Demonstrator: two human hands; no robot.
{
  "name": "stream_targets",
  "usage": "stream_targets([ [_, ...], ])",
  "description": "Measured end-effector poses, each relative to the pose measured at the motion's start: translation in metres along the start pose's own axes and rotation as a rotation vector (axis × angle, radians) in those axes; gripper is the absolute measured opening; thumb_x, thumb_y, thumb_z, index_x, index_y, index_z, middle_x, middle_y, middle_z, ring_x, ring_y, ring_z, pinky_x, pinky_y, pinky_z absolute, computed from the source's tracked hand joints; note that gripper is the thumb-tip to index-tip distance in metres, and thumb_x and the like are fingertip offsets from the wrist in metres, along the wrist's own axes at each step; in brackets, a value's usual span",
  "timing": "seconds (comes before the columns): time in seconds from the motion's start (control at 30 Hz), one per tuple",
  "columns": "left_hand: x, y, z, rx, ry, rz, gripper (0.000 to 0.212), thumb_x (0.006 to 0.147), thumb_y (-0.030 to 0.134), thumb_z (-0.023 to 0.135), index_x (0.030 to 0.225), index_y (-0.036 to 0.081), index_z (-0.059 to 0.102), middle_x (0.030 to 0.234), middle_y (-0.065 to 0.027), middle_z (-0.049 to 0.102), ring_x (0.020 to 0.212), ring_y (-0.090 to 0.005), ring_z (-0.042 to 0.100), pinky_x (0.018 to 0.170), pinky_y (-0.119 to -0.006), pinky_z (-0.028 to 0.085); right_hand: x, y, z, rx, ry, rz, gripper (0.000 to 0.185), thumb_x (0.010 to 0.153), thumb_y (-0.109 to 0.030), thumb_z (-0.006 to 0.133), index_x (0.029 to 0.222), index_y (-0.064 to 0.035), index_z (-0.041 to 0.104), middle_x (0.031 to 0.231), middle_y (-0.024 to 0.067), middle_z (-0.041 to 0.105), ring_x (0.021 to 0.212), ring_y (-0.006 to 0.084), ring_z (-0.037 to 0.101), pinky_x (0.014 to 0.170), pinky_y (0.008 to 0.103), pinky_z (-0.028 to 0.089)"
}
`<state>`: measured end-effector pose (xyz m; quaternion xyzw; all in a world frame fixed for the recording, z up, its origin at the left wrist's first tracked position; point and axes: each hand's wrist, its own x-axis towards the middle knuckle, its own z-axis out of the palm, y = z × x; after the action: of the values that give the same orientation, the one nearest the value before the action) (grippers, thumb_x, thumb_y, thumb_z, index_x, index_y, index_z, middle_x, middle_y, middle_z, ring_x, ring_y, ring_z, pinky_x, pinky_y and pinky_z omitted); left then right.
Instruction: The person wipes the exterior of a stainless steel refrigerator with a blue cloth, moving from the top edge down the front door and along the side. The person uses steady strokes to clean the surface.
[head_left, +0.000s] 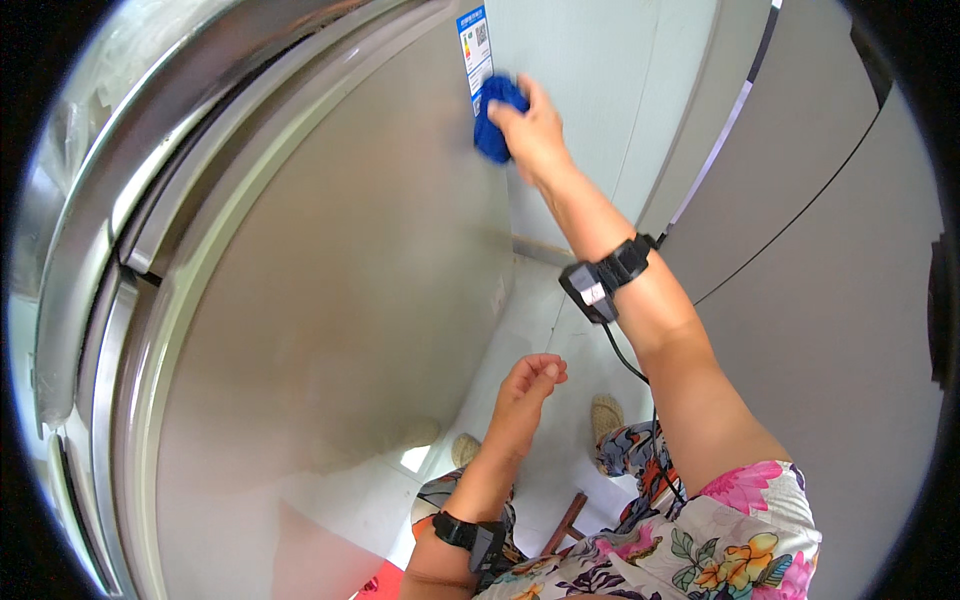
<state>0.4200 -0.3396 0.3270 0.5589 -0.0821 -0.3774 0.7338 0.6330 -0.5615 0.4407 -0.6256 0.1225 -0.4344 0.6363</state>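
Note:
My right hand (534, 131) is shut on a blue cloth (496, 124), bunched up and pressed to the side panel of a refrigerator (322, 285). The cloth overlaps the lower end of a blue and white energy label (475, 49) that bears writing. Lower down, my left hand (534, 379) hangs in front of me, away from the panel, its fingers curled and nothing seen in it. Each forearm wears a black strapped device.
The refrigerator doors curve along the left. A grey cabinet panel (810, 300) stands close on the right, with a pale wall (577, 97) behind. A black cable (626, 356) hangs from the right arm device. Below are the tiled floor (525, 315) and a brown wooden piece (566, 521).

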Motion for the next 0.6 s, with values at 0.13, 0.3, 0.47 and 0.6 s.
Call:
stream_targets([
  [0.13, -0.003, -0.003, -0.001, 0.0, 0.0, 0.014, 0.026, 0.097, 0.027, 0.059, 0.114, 0.007, 0.059, 0.11, -0.0038, 0.064, 0.103, -0.0143, 0.058, 0.091, -0.029, 0.04, 0.026, -0.002, 0.009, -0.232, 0.161, -0.645, 0.037, 0.082, -0.011, 0.064, 0.118, -0.0024, 0.061, 0.11, 0.02, 0.061, 0.106, 0.036, 0.057, 0.094, 0.041, 0.045],
  [0.3, -0.005, -0.004, -0.005, -0.017, 0.03, 0.003, 0.024, 0.097, 0.025, 0.058, 0.114, 0.007, 0.059, 0.111, -0.0039, 0.064, 0.105, -0.0145, 0.057, 0.092, -0.029, 0.041, -0.012, 0.124, 0.001, -0.382, 0.305, -0.222, 0.027, 0.085, -0.011, 0.058, 0.11, -0.0011, 0.062, 0.107, 0.0199, 0.061, 0.105, 0.0375, 0.056, 0.092, 0.0442, 0.045],
  [0.47, 0.004, -0.004, -0.001, -0.013, 0.054, -0.037, 0.023, 0.098, 0.024, 0.057, 0.114, 0.007, 0.059, 0.11, -0.0035, 0.064, 0.104, -0.0138, 0.058, 0.092, -0.029, 0.041, -0.087, 0.235, -0.025, -0.317, 0.163, 0.71, 0.037, 0.095, -0.021, 0.051, 0.123, 0.0041, 0.053, 0.123, 0.0254, 0.057, 0.113, 0.0425, 0.054, 0.095, 0.0445, 0.044],
  [0.6, 0.006, -0.004, 0.001, -0.003, 0.074, -0.019, 0.02, 0.099, 0.021, 0.054, 0.114, 0.008, 0.06, 0.112, -0.0044, 0.065, 0.102, -0.0138, 0.06, 0.09, -0.028, 0.042, -0.147, 0.225, -0.032, 0.11, 0.003, 0.935, 0.043, 0.092, -0.013, 0.052, 0.132, 0.0025, 0.045, 0.123, 0.0228, 0.057, 0.107, 0.0352, 0.058, 0.088, 0.0433, 0.047],
])
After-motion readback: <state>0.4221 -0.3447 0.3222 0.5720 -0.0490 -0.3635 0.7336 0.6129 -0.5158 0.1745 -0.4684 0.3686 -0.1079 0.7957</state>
